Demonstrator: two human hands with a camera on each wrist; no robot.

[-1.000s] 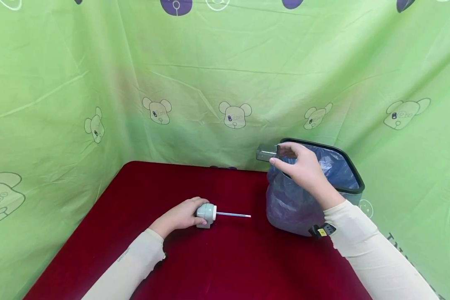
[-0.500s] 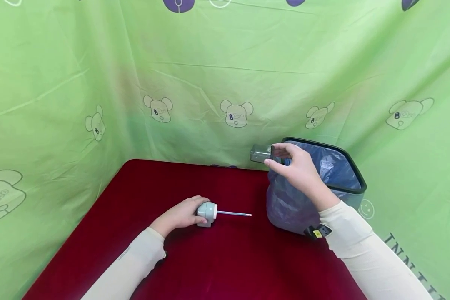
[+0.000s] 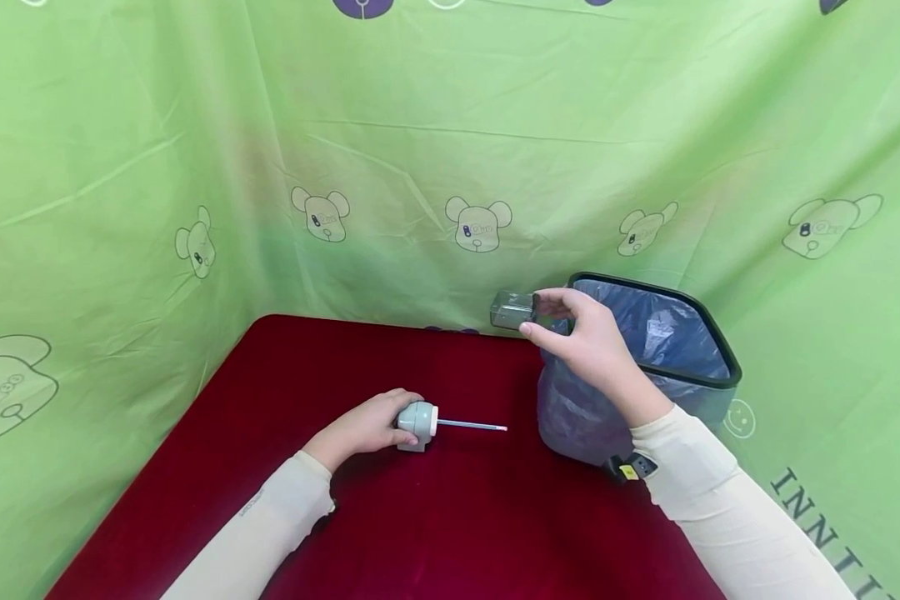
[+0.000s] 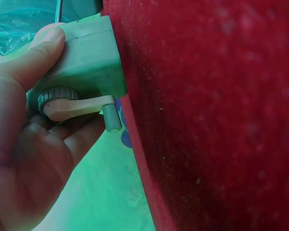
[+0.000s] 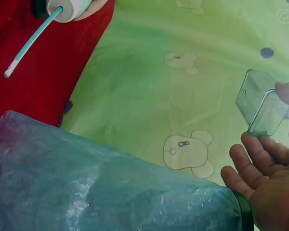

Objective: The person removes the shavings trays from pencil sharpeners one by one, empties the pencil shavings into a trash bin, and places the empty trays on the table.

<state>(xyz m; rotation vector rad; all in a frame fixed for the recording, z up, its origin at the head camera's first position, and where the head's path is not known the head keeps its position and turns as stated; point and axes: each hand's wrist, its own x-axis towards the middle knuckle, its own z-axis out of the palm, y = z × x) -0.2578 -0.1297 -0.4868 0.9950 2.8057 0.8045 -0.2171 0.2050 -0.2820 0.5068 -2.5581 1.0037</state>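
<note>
Pinched between thumb and fingertips, the small clear plastic box (image 3: 512, 309) sticks out from the right hand (image 3: 585, 350), whose grip is clamped on one end of it. The box hangs in the air just beside the near-left rim of the lined bin (image 3: 708, 333), over the far edge of the red bench (image 3: 450, 517). In the right wrist view the clear box (image 5: 261, 108) shows hollow and tilted, held at the fingertips (image 5: 241, 156), with the bin's bluish liner (image 5: 101, 192) below it.

Curled round the pale green sharpener (image 3: 417, 423), the left hand (image 3: 360, 429) has its grip clamped on that body, which rests on the bench. A thin rod (image 3: 471, 426) sticks out of it toward the bin, its tip short of the liner. The left wrist view shows the crank (image 4: 77, 106) against the palm. Open red cloth lies nearer than both grips; green curtain (image 3: 120, 167) closes in the far and side edges.
</note>
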